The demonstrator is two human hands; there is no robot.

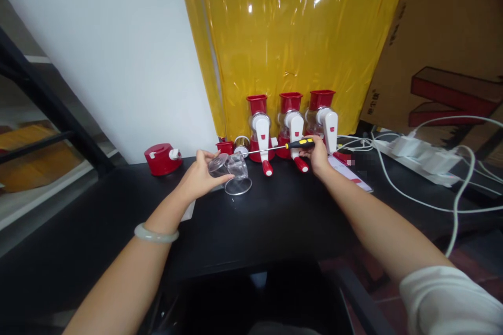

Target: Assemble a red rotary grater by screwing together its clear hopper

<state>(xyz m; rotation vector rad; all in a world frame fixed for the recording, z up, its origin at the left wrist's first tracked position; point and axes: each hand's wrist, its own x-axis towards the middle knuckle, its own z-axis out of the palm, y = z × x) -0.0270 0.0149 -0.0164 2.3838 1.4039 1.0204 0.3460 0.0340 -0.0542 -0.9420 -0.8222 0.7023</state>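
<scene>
My left hand (203,175) grips a clear plastic housing (237,168) that lies on its side in the air just above the black table, fingers on top and thumb below. In my right hand (317,156) is a screwdriver (301,143) with a yellow and black handle. Its long shaft points left, and the tip is at the right side of the clear housing; whether it touches is too small to tell. Behind the housing sit a small red part (225,147) and a metal grater drum (241,142).
Three red and white rotary graters (260,128) stand along the back by a yellow sheet. A red base (162,159) with a white knob sits at the left. On the right are a printed leaflet (351,172), white cables and a power strip (422,159) with adapters.
</scene>
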